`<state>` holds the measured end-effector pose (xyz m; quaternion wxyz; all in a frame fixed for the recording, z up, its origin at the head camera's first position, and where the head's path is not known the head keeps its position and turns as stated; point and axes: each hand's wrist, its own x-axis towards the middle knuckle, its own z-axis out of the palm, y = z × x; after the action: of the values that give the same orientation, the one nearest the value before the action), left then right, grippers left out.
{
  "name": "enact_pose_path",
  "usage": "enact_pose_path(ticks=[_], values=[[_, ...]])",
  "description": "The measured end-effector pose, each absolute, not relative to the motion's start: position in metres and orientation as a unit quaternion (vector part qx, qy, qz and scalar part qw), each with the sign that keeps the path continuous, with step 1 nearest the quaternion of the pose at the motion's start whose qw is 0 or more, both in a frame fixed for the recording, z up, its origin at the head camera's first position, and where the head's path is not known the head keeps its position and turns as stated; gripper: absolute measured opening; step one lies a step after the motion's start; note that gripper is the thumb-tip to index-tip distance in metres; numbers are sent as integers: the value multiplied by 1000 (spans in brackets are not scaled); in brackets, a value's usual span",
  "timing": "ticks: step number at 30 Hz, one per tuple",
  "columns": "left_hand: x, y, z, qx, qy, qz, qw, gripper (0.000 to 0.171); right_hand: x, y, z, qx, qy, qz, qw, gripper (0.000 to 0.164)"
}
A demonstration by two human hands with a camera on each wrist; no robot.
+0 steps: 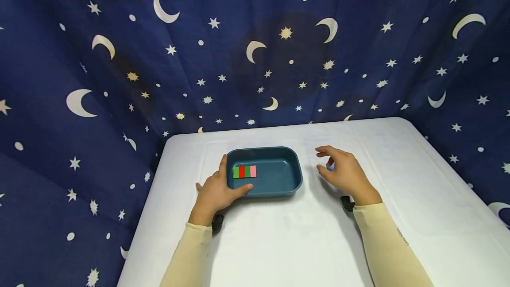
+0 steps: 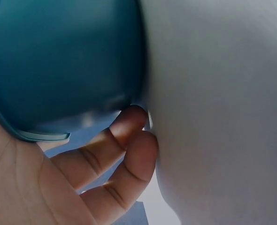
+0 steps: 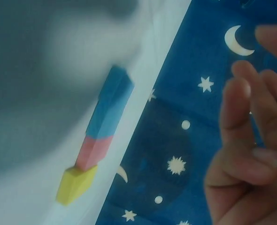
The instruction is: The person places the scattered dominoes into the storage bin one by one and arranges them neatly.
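A dark teal tray [image 1: 279, 172] stands on the white table. Inside it, at the left, lies a row of blocks: light green [image 1: 236, 172], red [image 1: 241, 172], green [image 1: 247, 171] and pink [image 1: 253, 171]. My left hand [image 1: 215, 191] grips the tray's left end, thumb over the near rim and fingers along the outer side. To the tray's right my right hand [image 1: 346, 174] hovers with thumb and fingers apart, holding nothing. Partly hidden behind it is a bit of blue [image 1: 330, 167]. The right wrist view has blue [image 3: 109, 105], pink [image 3: 94, 153] and yellow [image 3: 75, 185] blocks lined up on the table.
The white-covered table [image 1: 271, 242] reaches to a dark blue curtain [image 1: 223, 56] with moons and stars, which hangs behind it and on both sides. Black wrist straps [image 1: 347, 203] show beside the cream sleeves [image 1: 392, 242].
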<state>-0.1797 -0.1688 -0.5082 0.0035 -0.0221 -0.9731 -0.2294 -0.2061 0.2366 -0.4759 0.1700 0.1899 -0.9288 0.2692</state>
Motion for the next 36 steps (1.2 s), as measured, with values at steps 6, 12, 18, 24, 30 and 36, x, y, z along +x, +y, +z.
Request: enact_pose_path(ticks=[6, 12, 18, 24, 30, 36], values=[[-178, -166, -508, -24, -972, -232, 6, 139, -210, 259, -480, 167, -944, 267, 95, 54], [-177, -167, -508, -24, -972, -235, 6, 139, -213, 278, -483, 141, -954, 261, 46, 65], [-178, -167, -508, -26, -971, -238, 8, 139, -216, 283, -491, 140, -956, 254, 47, 72], [-181, -168, -508, -25, -971, -238, 6, 139, -220, 279, -498, 130, -963, 233, 28, 74], [-182, -168, -508, -28, -970, -242, 6, 140, -219, 273, -501, 108, -972, 210, 11, 70], [-181, -169, -509, -23, -970, -244, 5, 140, -218, 271, -501, 98, -973, 209, 6, 67]])
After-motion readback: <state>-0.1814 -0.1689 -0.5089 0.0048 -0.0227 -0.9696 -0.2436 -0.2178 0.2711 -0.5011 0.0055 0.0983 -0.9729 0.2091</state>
